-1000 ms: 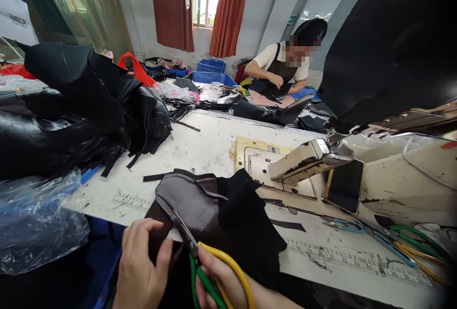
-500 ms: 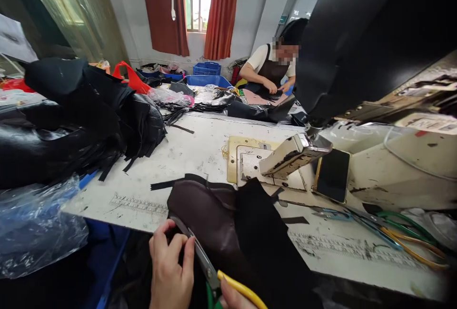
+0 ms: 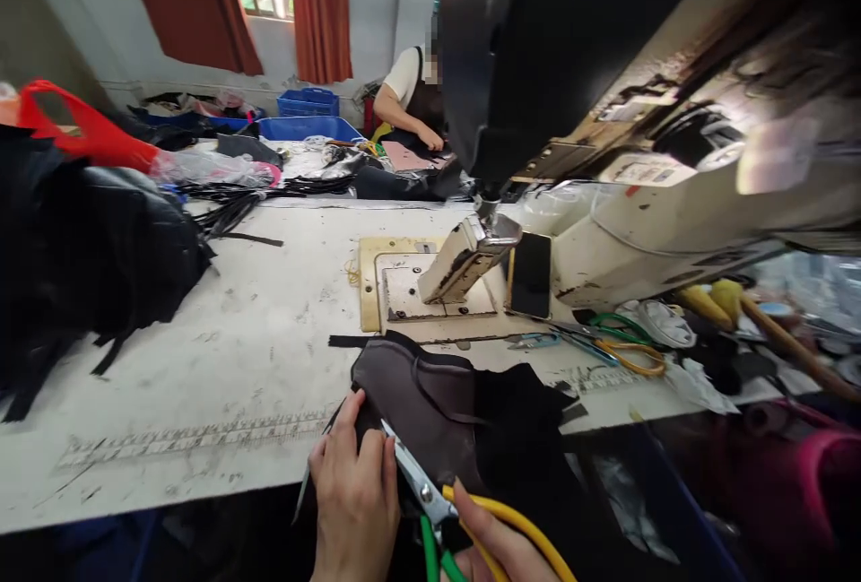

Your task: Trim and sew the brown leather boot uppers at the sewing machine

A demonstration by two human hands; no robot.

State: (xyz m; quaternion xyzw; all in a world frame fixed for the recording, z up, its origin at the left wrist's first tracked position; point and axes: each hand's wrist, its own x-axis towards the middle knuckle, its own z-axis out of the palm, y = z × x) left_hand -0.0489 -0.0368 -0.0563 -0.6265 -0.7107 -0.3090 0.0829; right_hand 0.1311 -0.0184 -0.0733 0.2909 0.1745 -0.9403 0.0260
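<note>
My left hand (image 3: 356, 483) grips the near left edge of a dark brown leather piece (image 3: 423, 403), its fingers pressed against the material. A black cloth part (image 3: 521, 421) joins the leather on the right and hangs over the table's front edge. My right hand (image 3: 501, 546), at the bottom, holds scissors (image 3: 425, 492) with one yellow and one green handle. Their blades are parted a little and point up and left, with the tip beside my left fingers at the leather. A thin dark strip hangs to the left of my left hand.
A sewing machine post (image 3: 464, 264) rises behind the leather, its dark head (image 3: 558, 53) overhead. Black pieces (image 3: 127, 250) are heaped at left. A phone (image 3: 530, 275) and more scissors (image 3: 632, 356) lie at right. A person (image 3: 410, 98) works across the table.
The view has swung to the right, and the scene has shifted left. The scissors now show their blades and green handle more fully. Both hands keep their holds.
</note>
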